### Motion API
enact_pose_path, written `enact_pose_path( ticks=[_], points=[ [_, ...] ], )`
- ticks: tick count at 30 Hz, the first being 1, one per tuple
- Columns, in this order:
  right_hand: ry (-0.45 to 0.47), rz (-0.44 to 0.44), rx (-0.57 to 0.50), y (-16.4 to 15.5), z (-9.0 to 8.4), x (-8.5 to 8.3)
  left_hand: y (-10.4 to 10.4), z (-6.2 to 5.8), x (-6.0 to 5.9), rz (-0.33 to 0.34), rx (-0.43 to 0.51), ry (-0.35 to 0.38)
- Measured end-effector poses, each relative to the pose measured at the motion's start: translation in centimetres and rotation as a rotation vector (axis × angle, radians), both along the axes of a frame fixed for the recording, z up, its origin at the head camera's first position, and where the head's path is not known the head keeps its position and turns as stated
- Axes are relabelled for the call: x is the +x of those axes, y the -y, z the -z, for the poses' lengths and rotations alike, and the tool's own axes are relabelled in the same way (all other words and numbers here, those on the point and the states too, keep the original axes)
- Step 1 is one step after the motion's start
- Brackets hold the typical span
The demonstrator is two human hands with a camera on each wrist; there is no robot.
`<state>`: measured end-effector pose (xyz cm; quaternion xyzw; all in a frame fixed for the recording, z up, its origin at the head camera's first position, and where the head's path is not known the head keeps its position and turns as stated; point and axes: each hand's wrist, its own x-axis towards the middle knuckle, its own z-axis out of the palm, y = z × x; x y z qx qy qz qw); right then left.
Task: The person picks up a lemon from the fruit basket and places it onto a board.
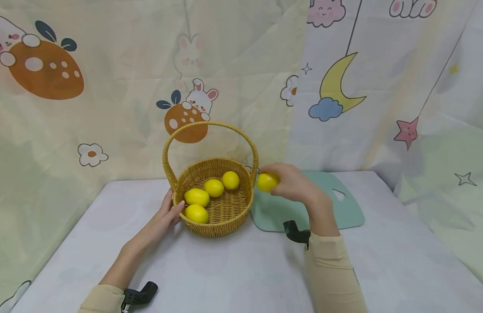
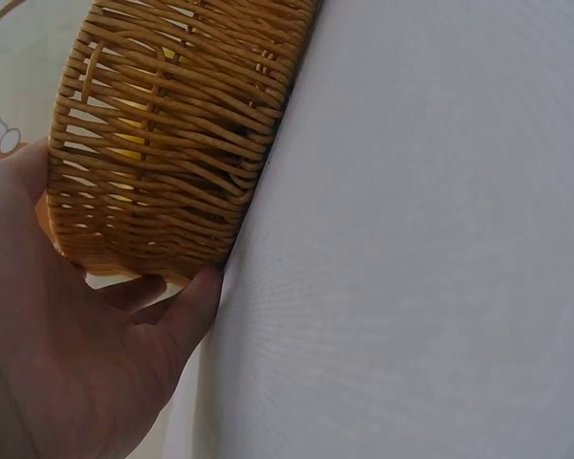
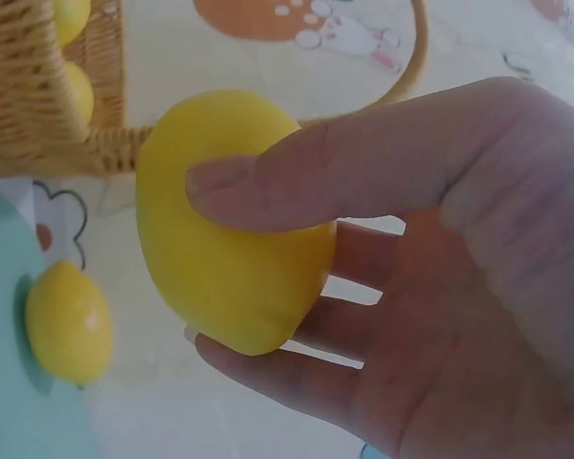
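A woven basket (image 1: 221,219) with an arched handle stands mid-table and holds several yellow lemons (image 1: 197,197). My left hand (image 1: 175,211) rests flat against the basket's left wall, and its fingers (image 2: 187,296) touch the base of the basket (image 2: 163,124). My right hand (image 1: 275,181) holds one lemon (image 1: 266,182) in the air just right of the basket's rim. The thumb (image 3: 344,182) presses on top of this lemon (image 3: 220,287), with fingers curled under it. Another lemon (image 3: 67,323) lies on the green board (image 3: 10,411) below.
A mint-green cutting board (image 1: 343,213) lies right of the basket, partly under my right hand. Printed curtains hang close behind the table. The white tablecloth (image 1: 225,269) stretches toward me. Black wrist mounts (image 1: 141,294) sit on both sleeves.
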<state>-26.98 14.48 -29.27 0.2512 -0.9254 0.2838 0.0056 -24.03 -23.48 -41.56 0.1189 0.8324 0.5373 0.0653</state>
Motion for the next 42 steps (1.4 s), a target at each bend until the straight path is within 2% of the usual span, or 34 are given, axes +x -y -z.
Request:
enact_pose_path(
  ticks=[6, 18, 23, 28, 42],
  points=[
    [0.05, 0.048, 0.021, -0.4, 1.2, -1.0, 0.0, 0.0, 0.1, -0.011, 0.002, 0.014],
    [0.075, 0.063, 0.063, -1.0, 5.7, -4.1, 0.1, 0.1, 0.1, -0.008, -0.001, 0.019],
    [0.034, 0.089, 0.075, -0.8, 6.8, -4.5, 0.0, 0.0, 0.0, -0.007, -0.001, 0.02],
    [-0.02, 0.101, 0.103, -0.4, 7.3, -4.5, 0.1, 0.0, 0.1, -0.007, -0.004, 0.019],
    [-0.048, 0.191, 0.111, 0.2, 7.7, -4.6, 0.1, 0.0, -0.1, -0.017, -0.012, 0.026]
  ],
)
